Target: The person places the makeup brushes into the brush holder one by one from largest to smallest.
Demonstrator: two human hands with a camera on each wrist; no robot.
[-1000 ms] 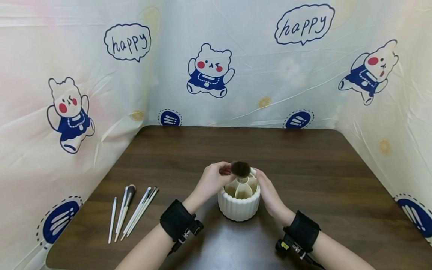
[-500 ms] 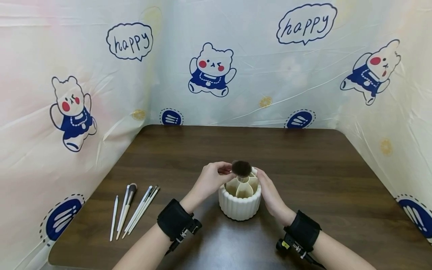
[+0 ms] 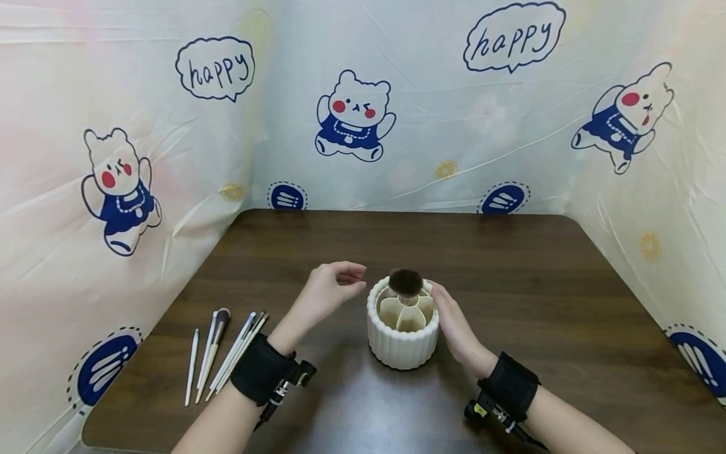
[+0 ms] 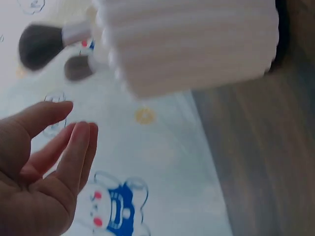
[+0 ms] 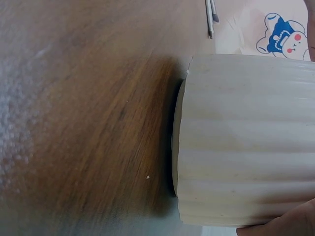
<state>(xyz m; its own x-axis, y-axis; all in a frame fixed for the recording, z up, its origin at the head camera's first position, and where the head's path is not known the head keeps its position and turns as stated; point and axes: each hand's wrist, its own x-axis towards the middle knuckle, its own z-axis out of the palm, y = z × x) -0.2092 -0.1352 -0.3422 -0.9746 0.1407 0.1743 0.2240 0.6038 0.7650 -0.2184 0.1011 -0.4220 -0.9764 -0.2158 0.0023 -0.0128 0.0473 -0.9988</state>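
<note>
A cream ribbed brush holder stands on the dark wooden table. A makeup brush with a dark fluffy head stands upright in one of its compartments. My left hand hovers just left of the holder with loosely curled fingers and holds nothing. In the left wrist view the left hand is bare, with the holder and the brush head beyond it. My right hand rests flat against the holder's right side. The right wrist view shows the holder wall and one fingertip.
Several thin white-handled brushes lie in a row on the table at the front left. Cartoon-printed fabric walls close in the table on the left, back and right.
My left hand has let go of the dark brush and drawn back to the left. The brush now stands in the holder on its own. The right hand has stayed put.
</note>
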